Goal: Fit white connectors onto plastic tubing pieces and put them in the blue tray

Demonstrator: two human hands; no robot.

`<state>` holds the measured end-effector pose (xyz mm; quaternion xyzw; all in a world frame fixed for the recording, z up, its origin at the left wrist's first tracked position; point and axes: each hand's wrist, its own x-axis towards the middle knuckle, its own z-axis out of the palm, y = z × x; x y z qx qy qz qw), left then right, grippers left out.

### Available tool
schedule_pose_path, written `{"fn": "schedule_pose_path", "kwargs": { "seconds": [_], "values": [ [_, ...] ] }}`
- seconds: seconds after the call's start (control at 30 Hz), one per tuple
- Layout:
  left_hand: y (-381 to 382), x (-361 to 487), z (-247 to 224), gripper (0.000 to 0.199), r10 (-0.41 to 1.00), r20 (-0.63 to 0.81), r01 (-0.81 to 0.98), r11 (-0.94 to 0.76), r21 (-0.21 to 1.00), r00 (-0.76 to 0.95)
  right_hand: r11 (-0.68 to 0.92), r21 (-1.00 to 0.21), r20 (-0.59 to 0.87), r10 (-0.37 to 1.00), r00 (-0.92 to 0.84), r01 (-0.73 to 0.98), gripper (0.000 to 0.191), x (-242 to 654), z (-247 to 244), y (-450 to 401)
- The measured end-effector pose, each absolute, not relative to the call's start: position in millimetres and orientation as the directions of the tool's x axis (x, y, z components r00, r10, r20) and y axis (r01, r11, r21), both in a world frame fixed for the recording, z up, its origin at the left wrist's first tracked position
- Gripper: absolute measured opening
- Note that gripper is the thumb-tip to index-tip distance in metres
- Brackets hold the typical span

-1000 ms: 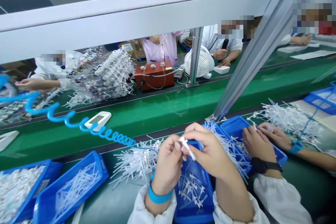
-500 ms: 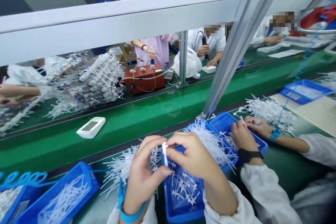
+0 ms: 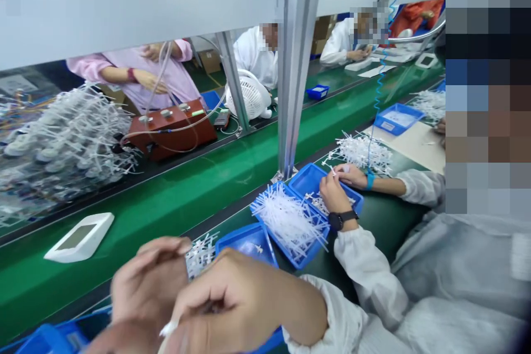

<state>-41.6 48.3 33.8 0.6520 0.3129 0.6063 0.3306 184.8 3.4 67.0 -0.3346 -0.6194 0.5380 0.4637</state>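
Observation:
My right hand (image 3: 238, 298) pinches a small white plastic fitting (image 3: 168, 329) between thumb and fingers, low in the view. Just to its left, my left hand (image 3: 147, 285) is cupped with its fingers apart, slightly blurred; nothing shows in it. Both hands are close to the camera. Behind them lies a pile of white plastic pieces (image 3: 201, 254). A blue tray (image 3: 238, 239) is partly hidden by my right hand and has a few small white fittings in it. Farther right, thin white tubes (image 3: 284, 218) fill another blue tray (image 3: 306, 257).
At the right, a co-worker's hands (image 3: 337, 193) work over a blue tray (image 3: 305, 177), beside a white pile (image 3: 360, 152). A white device with a screen (image 3: 81, 238) lies on the green belt (image 3: 178, 188). A metal post (image 3: 296, 66) rises beyond the trays.
The view has swung right and my hands appear lower and nearer. My left hand has come away from the white fitting, which stays in my right hand.

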Motion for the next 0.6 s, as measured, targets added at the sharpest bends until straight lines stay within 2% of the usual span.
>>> {"fn": "schedule_pose_path", "kwargs": {
  "seconds": [0.03,0.07,0.13,0.2,0.37,0.6],
  "values": [
    [52.6,-35.7,27.6,0.043,0.847,0.506,0.06,-0.52,0.852,0.164,0.192,-0.98,0.199,0.933,-0.301,-0.053,0.057,212.4,57.9,7.2],
    [57.0,-29.5,20.7,0.039,0.869,0.397,0.19,-0.461,0.867,0.296,0.189,-0.981,0.192,0.947,-0.257,-0.037,0.061,241.2,46.0,12.3],
    [65.3,-16.1,5.5,0.039,0.835,0.178,0.45,-0.446,0.774,0.52,0.195,-0.981,0.196,0.964,-0.18,-0.024,0.069,293.2,16.5,24.8],
    [72.2,-2.5,-9.9,0.042,0.772,0.063,0.571,-0.52,0.636,0.633,0.214,-0.977,0.215,0.972,-0.094,-0.02,0.075,327.2,-15.4,37.2],
    [80.1,23.3,-36.1,0.047,0.701,-0.05,0.653,-0.634,0.415,0.712,0.237,-0.971,0.237,0.971,0.017,-0.03,0.069,343.9,-71.1,47.4],
    [85.9,28.1,-54.0,0.048,0.672,-0.015,0.62,-0.675,0.4,0.741,0.245,-0.969,0.246,0.965,0.09,0.018,0.059,346.9,-74.3,25.9]
  ]
}}
